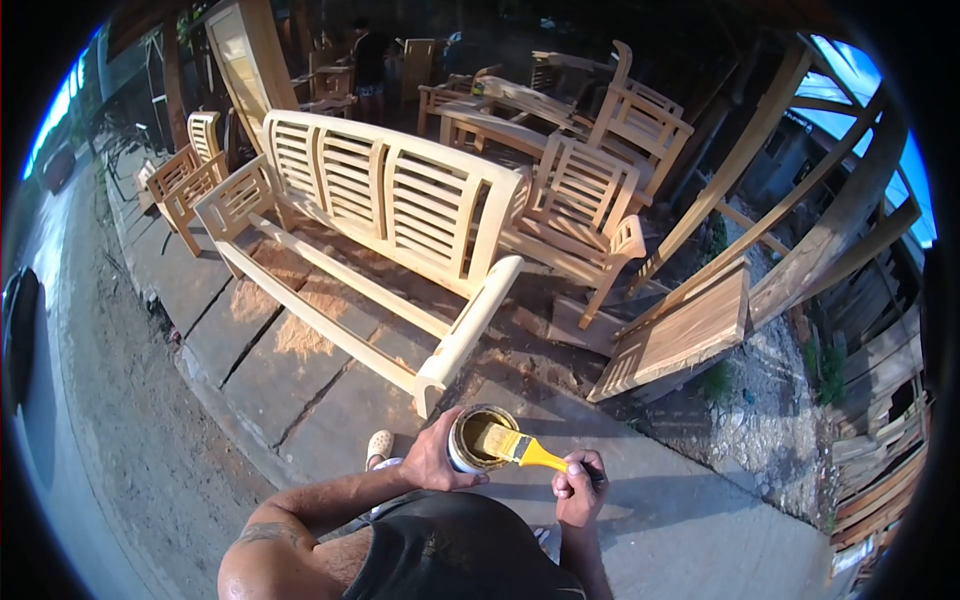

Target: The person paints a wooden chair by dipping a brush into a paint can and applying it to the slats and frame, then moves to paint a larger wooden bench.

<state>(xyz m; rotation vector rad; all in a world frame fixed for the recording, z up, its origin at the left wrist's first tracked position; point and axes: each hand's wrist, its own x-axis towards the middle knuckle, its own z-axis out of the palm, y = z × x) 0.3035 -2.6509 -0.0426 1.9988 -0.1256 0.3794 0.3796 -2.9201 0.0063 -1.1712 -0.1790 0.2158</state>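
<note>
My left hand (436, 455) is wrapped round the side of an open can (463, 462) with a dark-smeared rim, held in front of my body. In my right hand (580, 487) is the end of a yellow handle belonging to a paintbrush (541, 456). The brush lies across the can's mouth, its pale bristles over the opening and its metal band at the right rim. Just beyond the can stands a bare wooden bench frame (430, 377) with a slatted back and curved arms; the seat is only open rails.
Sawdust (303, 332) lies on the concrete under the bench. A wooden armchair (582, 200) stands behind it, and a thick wooden panel (672, 335) leans at the right. Another wooden chair (188, 180) is at the left. A person (369, 65) stands far back. A road with vehicles runs along the left.
</note>
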